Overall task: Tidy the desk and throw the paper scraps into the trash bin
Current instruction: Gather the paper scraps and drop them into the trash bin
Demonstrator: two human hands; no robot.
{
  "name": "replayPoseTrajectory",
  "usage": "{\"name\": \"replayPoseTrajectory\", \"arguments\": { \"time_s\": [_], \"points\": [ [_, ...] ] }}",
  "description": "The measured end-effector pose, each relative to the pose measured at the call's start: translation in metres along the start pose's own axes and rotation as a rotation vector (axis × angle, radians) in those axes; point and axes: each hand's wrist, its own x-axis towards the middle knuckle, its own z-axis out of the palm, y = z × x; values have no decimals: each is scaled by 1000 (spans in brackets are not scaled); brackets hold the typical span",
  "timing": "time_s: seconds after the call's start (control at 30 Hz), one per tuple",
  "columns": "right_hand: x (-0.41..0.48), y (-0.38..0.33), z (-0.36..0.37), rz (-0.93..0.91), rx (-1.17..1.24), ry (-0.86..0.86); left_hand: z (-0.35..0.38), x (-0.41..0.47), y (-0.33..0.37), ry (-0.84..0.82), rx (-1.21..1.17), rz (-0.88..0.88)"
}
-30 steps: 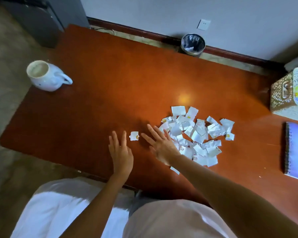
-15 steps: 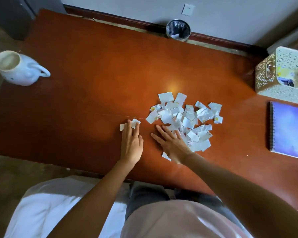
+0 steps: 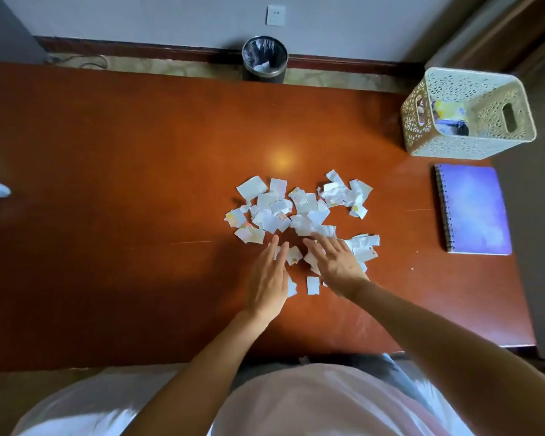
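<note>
Paper scraps (image 3: 299,209) lie in a loose pile at frame centre on the desk (image 3: 107,184). Left hand (image 3: 269,281) & right hand (image 3: 337,265), both flat w/ fingers straight, holding nothing, rest at the pile's lower edge (a few bits between them). Trash bin (image 3: 265,59) stands top centre, on the floor beyond the desk. Basket (image 3: 466,86) & notebook (image 3: 474,209) at right.

Bare desk (image 3: 114,171) left; basket (image 3: 466,143), notebook (image 3: 474,212) (right) obstruct.
</note>
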Motion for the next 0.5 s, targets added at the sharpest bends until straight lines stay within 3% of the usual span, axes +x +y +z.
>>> {"name": "replayPoseTrajectory", "arguments": {
  "time_s": [0.13, 0.23, 0.33, 0.5],
  "points": [
    [35, 0, -17, 95, 172, 127, -21, 34, -17, 170, 65, -195],
    [71, -7, -29, 49, 257, -79, -27, 52, -32, 64, 128, -270],
    [95, -11, -32, -61, 216, -243, -25, 59, -50, -44, 239, -244],
    [89, 3, -26, -68, 148, -273, -15, 68, -53, -143, 391, -91]
  ]
}}
